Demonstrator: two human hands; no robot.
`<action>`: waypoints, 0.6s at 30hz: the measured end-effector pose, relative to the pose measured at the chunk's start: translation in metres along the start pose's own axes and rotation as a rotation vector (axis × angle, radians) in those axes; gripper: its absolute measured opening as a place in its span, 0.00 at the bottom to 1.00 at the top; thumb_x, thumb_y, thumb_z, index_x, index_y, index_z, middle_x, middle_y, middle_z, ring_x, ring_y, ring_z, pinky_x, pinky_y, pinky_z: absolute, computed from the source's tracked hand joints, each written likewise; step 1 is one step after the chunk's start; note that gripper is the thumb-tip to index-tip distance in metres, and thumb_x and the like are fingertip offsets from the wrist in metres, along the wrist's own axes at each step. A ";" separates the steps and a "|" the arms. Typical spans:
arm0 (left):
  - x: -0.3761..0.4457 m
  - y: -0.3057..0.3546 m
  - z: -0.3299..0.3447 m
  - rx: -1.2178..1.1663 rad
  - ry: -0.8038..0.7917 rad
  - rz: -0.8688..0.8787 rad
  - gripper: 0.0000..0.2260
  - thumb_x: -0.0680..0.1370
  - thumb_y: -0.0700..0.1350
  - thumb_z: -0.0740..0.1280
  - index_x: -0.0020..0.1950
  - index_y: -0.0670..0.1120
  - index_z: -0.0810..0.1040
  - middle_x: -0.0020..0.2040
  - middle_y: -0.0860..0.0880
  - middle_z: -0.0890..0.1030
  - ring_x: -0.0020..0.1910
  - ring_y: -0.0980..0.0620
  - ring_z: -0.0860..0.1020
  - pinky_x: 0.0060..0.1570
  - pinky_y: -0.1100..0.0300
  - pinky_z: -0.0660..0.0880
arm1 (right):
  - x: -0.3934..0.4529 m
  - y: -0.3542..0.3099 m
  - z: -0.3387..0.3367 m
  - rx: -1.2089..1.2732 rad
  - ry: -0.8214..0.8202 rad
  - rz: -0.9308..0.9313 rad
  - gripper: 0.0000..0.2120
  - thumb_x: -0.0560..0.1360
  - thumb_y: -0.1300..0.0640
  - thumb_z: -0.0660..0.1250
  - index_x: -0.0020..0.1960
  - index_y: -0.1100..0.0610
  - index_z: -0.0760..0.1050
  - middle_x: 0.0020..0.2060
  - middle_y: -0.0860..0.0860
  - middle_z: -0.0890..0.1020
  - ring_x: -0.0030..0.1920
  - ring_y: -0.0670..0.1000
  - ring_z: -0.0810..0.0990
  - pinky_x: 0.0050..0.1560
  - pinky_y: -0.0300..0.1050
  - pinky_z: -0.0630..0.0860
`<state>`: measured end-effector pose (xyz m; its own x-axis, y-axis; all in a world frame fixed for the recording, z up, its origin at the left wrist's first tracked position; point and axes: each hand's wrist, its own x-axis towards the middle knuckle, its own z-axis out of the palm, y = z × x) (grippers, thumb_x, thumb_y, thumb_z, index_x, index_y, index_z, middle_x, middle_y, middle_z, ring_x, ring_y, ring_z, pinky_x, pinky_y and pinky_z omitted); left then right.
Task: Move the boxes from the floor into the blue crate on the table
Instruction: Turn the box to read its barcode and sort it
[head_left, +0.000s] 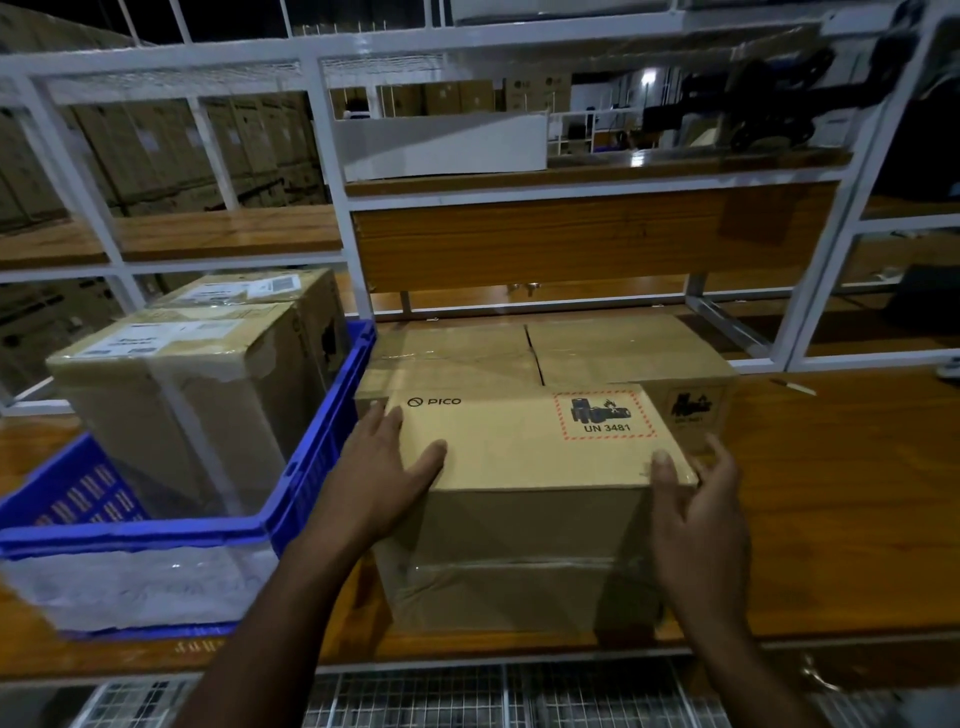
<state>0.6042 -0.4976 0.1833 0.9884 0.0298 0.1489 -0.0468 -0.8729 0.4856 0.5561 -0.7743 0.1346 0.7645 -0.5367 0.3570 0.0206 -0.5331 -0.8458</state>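
I have a PICO box (524, 467) between my hands on the table (831, 493), just right of the blue crate (322, 431). My left hand (382, 470) lies on the box's top left corner, fingers nearly straight along the left edge and thumb spread flat across the top. My right hand (698, 514) clasps the near right corner, thumb pressed on the top edge and fingers wrapped round the right side. The box sits on the table with its taped front face toward me and a red-bordered UN 3481 label (605, 415) on its top. Behind it, touching its far side, stands a second box (561, 353) with its flaps closed and the same kind of mark on its right face. Inside the crate two more boxes stand upright: the near one (176, 395) with a white label on top and clear tape down its front, the far one (265, 291) right behind it against the crate's back. Beyond the crate and boxes rises a white rack (332, 208) with wooden shelves.
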 end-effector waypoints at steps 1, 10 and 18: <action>-0.005 -0.003 0.000 -0.066 0.013 -0.036 0.36 0.80 0.65 0.60 0.83 0.49 0.54 0.83 0.48 0.53 0.80 0.47 0.58 0.75 0.44 0.62 | -0.011 0.009 0.001 0.027 0.014 0.038 0.35 0.77 0.31 0.52 0.73 0.54 0.62 0.58 0.55 0.80 0.49 0.56 0.81 0.43 0.52 0.79; -0.028 -0.006 0.002 -0.388 0.104 -0.108 0.34 0.79 0.64 0.64 0.81 0.54 0.59 0.78 0.50 0.67 0.72 0.49 0.70 0.66 0.48 0.70 | -0.017 0.002 0.011 0.108 0.059 -0.062 0.39 0.73 0.27 0.52 0.68 0.56 0.67 0.57 0.55 0.79 0.54 0.57 0.79 0.50 0.53 0.78; -0.044 -0.022 0.053 -0.855 -0.071 -0.286 0.38 0.71 0.78 0.58 0.74 0.56 0.72 0.66 0.53 0.79 0.61 0.54 0.79 0.61 0.48 0.78 | 0.035 -0.100 -0.001 -0.026 -0.018 -0.635 0.28 0.75 0.34 0.63 0.65 0.53 0.73 0.58 0.52 0.80 0.58 0.50 0.76 0.60 0.50 0.72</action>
<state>0.5693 -0.5055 0.1200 0.9841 0.1349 -0.1159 0.1389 -0.1761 0.9745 0.5805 -0.7402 0.2323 0.6189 -0.0997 0.7791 0.4584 -0.7597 -0.4613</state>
